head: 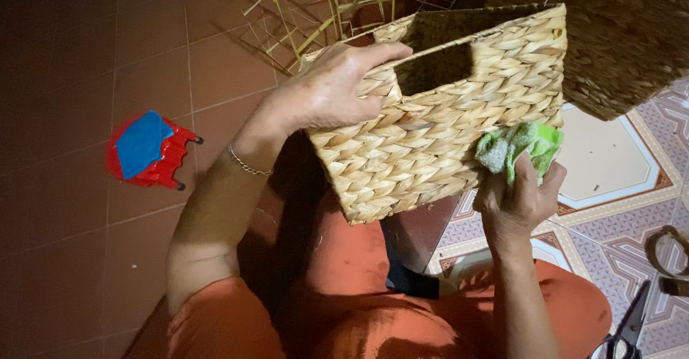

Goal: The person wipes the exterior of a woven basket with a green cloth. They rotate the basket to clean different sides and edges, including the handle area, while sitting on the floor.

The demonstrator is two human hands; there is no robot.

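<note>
Woven straw-coloured basket (445, 108) is held tilted above the person's lap, the left hand (330, 90) gripping it at the corner beside the cut-out handle, fingers (380, 52) hooked over the rim. That one-sided hold may let it twist or slip. Against its lower side the right hand (518, 200) clenches a green cloth (520, 147); hard rubbing could snag loose weave. Scissors (630, 327) lie on the tiled floor (610, 151) nearby
</note>
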